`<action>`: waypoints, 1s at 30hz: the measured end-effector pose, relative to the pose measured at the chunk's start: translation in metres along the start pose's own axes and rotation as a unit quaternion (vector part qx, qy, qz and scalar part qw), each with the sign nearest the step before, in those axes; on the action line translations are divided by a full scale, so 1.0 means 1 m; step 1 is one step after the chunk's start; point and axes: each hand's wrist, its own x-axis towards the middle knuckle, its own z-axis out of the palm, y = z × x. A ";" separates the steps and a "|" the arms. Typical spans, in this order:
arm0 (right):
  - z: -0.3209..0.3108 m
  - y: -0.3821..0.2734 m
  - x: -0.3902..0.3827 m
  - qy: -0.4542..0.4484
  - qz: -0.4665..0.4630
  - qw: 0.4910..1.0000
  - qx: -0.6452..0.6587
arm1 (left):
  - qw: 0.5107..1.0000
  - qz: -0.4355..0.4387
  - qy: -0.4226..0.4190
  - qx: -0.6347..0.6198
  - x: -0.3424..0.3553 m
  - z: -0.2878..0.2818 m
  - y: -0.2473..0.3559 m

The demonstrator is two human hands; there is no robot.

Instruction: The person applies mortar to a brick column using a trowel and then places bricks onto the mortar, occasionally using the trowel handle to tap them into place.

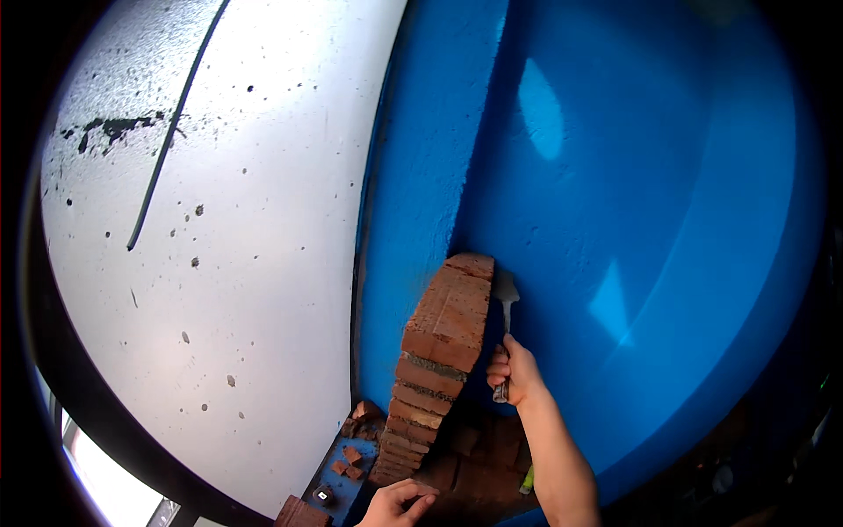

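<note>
A column of red-brown bricks [446,312] with grey mortar rises against the blue wall. Just right of its top, my right hand [516,373] is closed on the handle of a metal trowel [506,290], whose blade lies close beside the top bricks. My left hand [399,505] is at the bottom edge near the column's foot, fingers curled and bent together; what they hold, if anything, is unclear.
Broken brick pieces [351,461] and a small dark round object [323,494] lie on a blue ledge [338,483]. A green object [528,477] sits low right. A white wall panel [219,263] fills the left; blue wall [659,220] fills the right.
</note>
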 end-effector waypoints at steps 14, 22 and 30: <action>0.001 -0.035 -0.049 0.098 -0.172 0.945 -0.259 | 0.999 0.003 0.048 -0.026 -0.015 -0.016 -0.018; 0.140 -0.141 -0.094 0.043 -0.430 0.411 -0.803 | 0.994 -0.017 0.106 -0.033 -0.035 -0.030 -0.042; 0.299 -0.100 -0.042 0.029 -0.215 0.007 -0.976 | 0.988 -0.033 0.143 -0.049 -0.046 -0.036 -0.042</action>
